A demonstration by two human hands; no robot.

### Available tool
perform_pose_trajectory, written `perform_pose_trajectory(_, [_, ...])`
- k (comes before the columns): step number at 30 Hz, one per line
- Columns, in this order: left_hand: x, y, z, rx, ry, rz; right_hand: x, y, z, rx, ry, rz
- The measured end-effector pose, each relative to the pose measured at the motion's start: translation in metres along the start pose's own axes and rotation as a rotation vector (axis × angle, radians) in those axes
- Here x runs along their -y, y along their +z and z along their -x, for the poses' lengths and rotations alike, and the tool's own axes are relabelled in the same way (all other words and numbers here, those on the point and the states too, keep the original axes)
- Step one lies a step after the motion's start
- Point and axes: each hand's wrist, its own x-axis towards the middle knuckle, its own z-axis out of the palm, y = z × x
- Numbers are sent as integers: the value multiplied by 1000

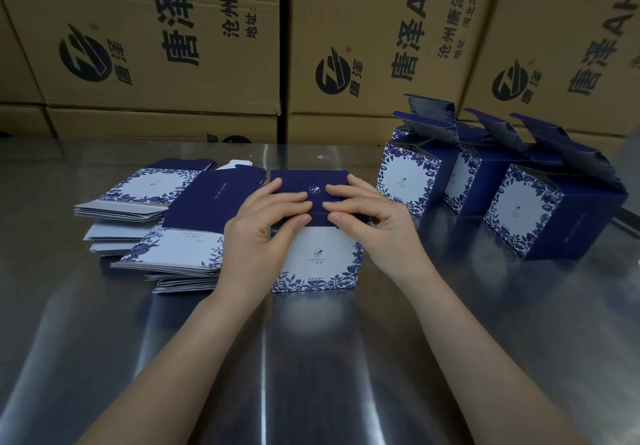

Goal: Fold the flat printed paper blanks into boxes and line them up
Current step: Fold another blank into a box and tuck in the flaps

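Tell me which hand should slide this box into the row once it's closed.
Probably the right hand: the row of boxes stands just past it, while the left hand, also gripping the box, sits by the stack of blanks.

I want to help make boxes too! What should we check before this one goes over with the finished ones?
1. Grip: ok. The left hand and right hand both hold the box at its top.
2. Top flap tucked in: cannot tell, fingers cover its front edge.
3. Box sits flat on the table: ok.
4. Room by the folded boxes on the right: ok, bare table shows in front of them.
5. More flat blanks waiting: ok, stacks lie on the left.
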Motion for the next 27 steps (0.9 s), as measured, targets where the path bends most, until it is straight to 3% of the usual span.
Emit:
perform_pose_trajectory(21, [-4, 10, 0, -54, -66, 33, 0, 10, 3, -80, 12, -93])
perform_pose_trajectory(27, [4, -9, -3, 29, -176, 267, -2, -7, 2, -13, 51, -179])
